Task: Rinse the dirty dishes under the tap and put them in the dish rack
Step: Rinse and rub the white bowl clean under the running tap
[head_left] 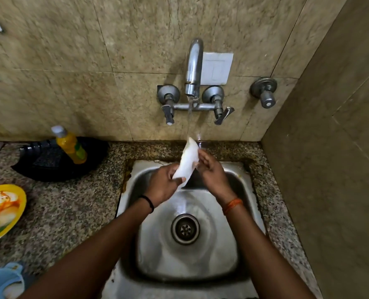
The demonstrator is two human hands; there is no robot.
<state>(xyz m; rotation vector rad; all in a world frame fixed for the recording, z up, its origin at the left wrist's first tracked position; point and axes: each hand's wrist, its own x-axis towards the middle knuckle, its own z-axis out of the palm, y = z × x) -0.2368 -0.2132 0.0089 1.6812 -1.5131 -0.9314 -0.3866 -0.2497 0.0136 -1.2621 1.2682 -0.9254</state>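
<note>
A white plate [188,159] is held on edge, tilted, over the steel sink [247,186], its top rim under the stream of water from the wall tap [193,67]. My left hand [163,184] grips its lower edge. My right hand [211,169] holds its right side, fingers against the face. A yellow dirty plate [1,210] with food smears lies on the counter at the far left. A black dish rack [60,160] stands on the counter behind it, left of the sink.
A yellow bottle of dish liquid [71,145] leans in the black rack. A blue plastic item [4,281] sits at the bottom left corner. A side wall closes the space on the right. A separate valve [264,91] sticks out right of the tap.
</note>
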